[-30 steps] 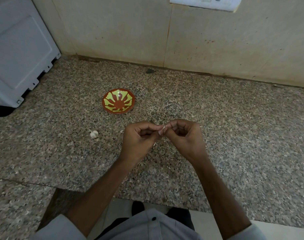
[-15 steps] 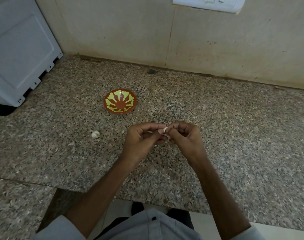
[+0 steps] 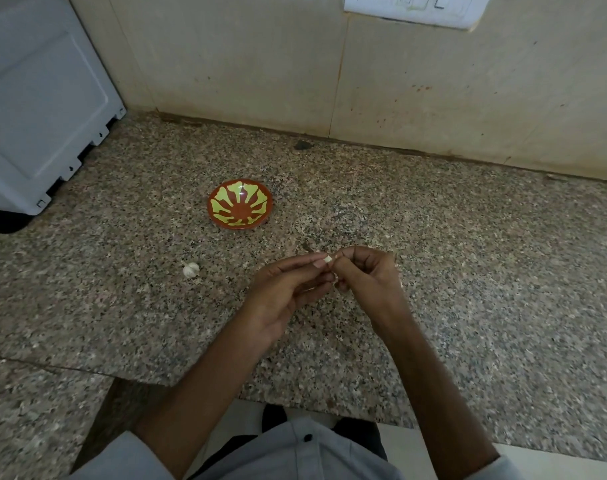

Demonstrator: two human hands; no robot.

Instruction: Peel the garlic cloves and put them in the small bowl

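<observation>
A small pale garlic clove (image 3: 328, 260) is held between my two hands above the granite counter. My left hand (image 3: 288, 292) pinches it with thumb and fingertips. My right hand (image 3: 367, 275) has its fingers curled and pinches the same clove from the right. The small bowl (image 3: 240, 209), red-brown with a yellow-green petal pattern, stands on the counter beyond my hands, to the left. It holds nothing that I can see. A white piece of garlic (image 3: 190, 269) lies on the counter left of my left hand.
A grey appliance (image 3: 38, 98) stands at the far left against the tiled wall (image 3: 364, 81). The speckled granite counter (image 3: 485, 271) stretches right. A dark speck (image 3: 302, 145) lies near the wall. The counter's front edge runs just above my lap.
My left hand's fingers have straightened out and both hands have lifted slightly; the clove now shows more plainly between the fingertips. The view has shifted a little.
</observation>
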